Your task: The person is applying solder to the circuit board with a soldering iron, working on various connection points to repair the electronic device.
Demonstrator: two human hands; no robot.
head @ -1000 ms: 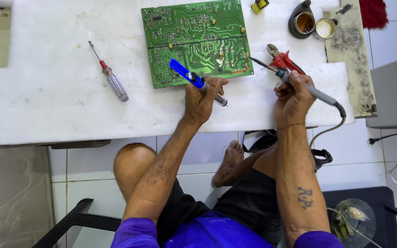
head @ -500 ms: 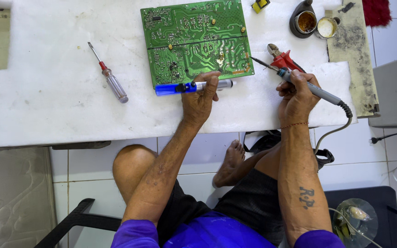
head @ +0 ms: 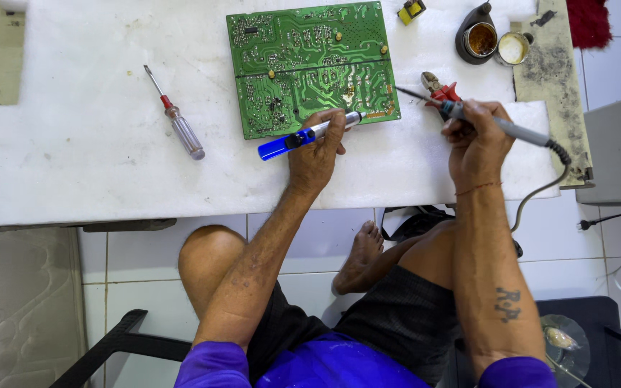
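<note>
A green circuit board (head: 310, 65) lies on a white foam sheet (head: 80, 172), solder side up. My left hand (head: 316, 152) grips a blue and silver desoldering pump (head: 303, 136), its tip at the board's lower right edge. My right hand (head: 477, 140) holds a soldering iron (head: 497, 126) by its grey handle. The iron's thin tip points at the board's right edge. The iron's cord runs off to the right and down.
A screwdriver with a red and clear handle (head: 177, 118) lies left of the board. Red cutters (head: 440, 90) sit under the iron. Two small tins (head: 483, 39) and a dirty pad (head: 548, 79) stand at the back right. A black chair (head: 116, 345) is below left.
My left hand has swung the pump from a diagonal pose to nearly level, its tip now at the board's lower edge. The right hand with the iron has hardly moved.
</note>
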